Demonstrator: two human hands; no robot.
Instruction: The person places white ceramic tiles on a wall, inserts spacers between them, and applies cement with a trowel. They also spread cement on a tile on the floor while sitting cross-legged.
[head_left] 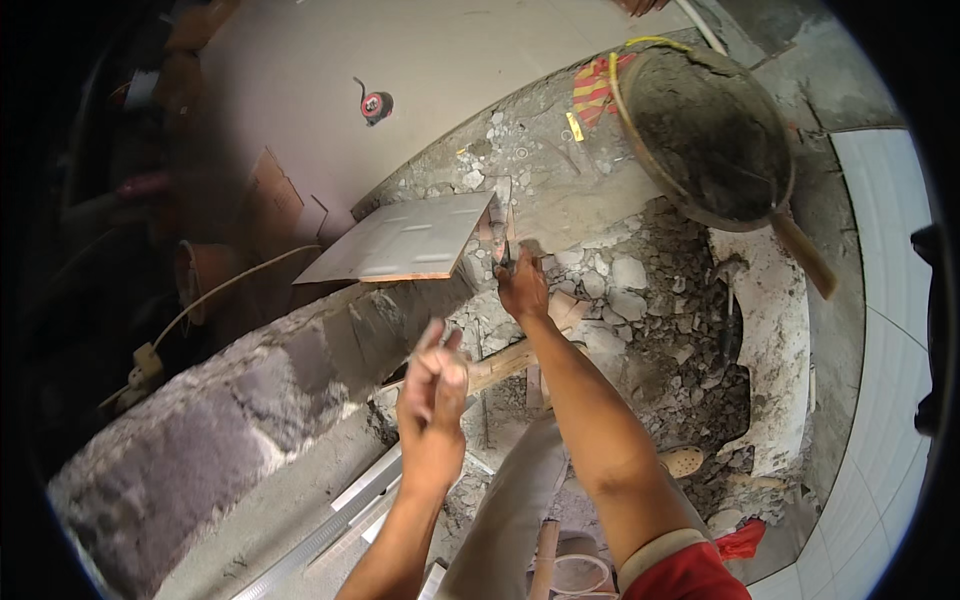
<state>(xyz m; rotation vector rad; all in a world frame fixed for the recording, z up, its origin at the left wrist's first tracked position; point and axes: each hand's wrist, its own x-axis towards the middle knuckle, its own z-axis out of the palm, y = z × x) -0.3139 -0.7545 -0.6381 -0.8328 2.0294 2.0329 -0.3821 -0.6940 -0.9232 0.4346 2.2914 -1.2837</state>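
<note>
My left hand [432, 400] is raised in front of the broken low wall [290, 390]. Its fingers are apart, loosely bent and slightly blurred, and I see nothing in them. My right hand [523, 287] reaches forward over the rubble, closed around a small dark tool [504, 258] whose kind I cannot make out. Just left of that hand, a grey tile [400, 238] lies on top of the wall's far end. Below the right wrist, a length of wood [500, 366] lies across the debris.
Broken concrete [628, 275] covers the ground ahead. A large round pan [710, 130] of dark material stands at far right, with a hammer [730, 300] nearer. A tape measure [374, 106] lies on the pale floor. A cable with a socket [146, 362] runs at left.
</note>
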